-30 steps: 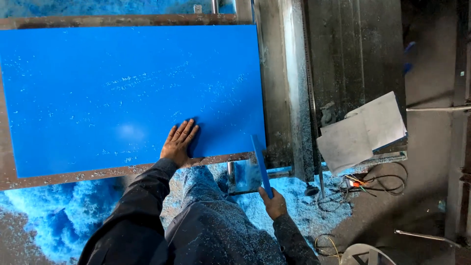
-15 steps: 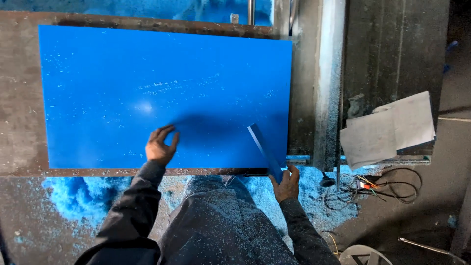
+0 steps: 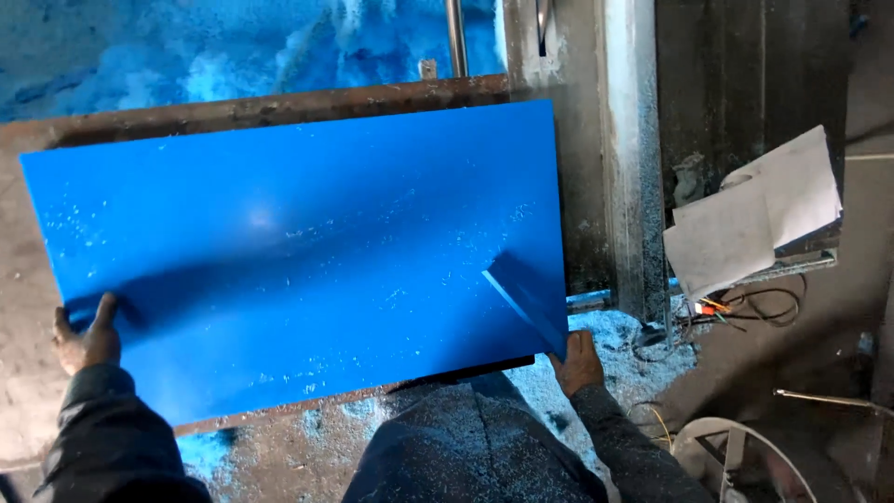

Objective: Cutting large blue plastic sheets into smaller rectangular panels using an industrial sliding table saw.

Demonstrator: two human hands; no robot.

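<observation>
While your dust-covered grey trousers [image 3: 466, 447] fill the near edge of the view, your two hands now sit at opposite ends of the large flat blue plastic sheet [image 3: 298, 251]. Half a second ago your left hand [image 3: 88, 335] rested on top of the sheet near its middle; now it has moved out to the lower left corner, thumb laid over the top face and the other fingers curled underneath, out of sight. Your right hand [image 3: 579, 361] grips the lower right corner along with a narrow blue offcut strip [image 3: 526, 303] lying across that corner; its fingers are tucked under the edge, so you cannot tell how they are spread. Held by both ends, the sheet looks ready to be shifted or lifted, resting over the rusty metal workbench [image 3: 251, 110]. Beyond lie blue shavings [image 3: 186, 56], and to the right a stack of white papers [image 3: 754, 219].
</observation>
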